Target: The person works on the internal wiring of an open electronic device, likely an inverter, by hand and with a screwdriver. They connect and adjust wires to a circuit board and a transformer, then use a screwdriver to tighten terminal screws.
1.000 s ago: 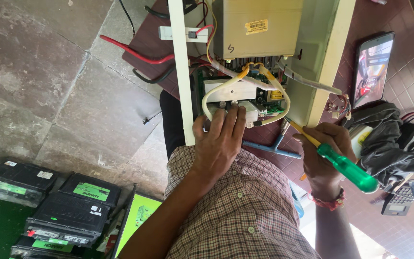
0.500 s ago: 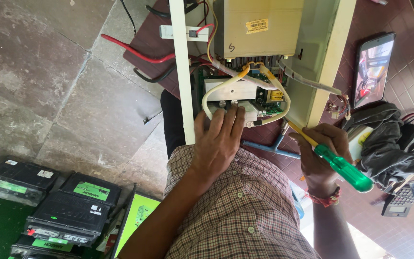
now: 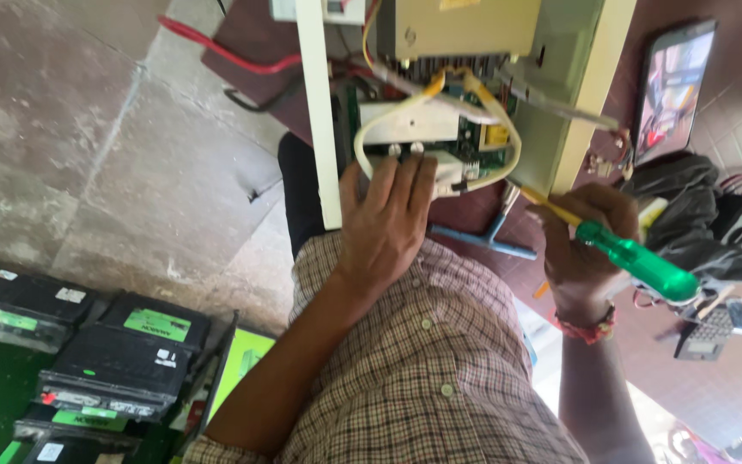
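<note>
Two bare hands work at an opened electrical unit (image 3: 474, 94) whose cream casing fills the far middle of the scene. The left hand (image 3: 386, 225) lies flat, fingers spread and pressed against the near edge of the exposed green circuit board (image 3: 465, 142), holding nothing, its fingertips just below two round silver fittings. White and yellow wires (image 3: 440, 103) loop across the board above it. The right hand (image 3: 579, 245), to the right and apart from the left, is closed around a screwdriver (image 3: 637, 262) with a translucent green handle and yellow neck; the shaft angles up and left toward the lower right corner of the casing, its tip hidden from view. A red thread band circles the right wrist. A checked shirt (image 3: 414, 378) covers the near middle. A red cable (image 3: 225, 56) curves over the stone floor at far left, and several black batteries with green labels (image 3: 113, 352) sit stacked at near left. On the right, a tablet with a lit screen (image 3: 672, 90) leans beside dark cloth and tangled wires (image 3: 697, 215), and a blue T-shaped tool (image 3: 487, 241) rests between the hands.
</note>
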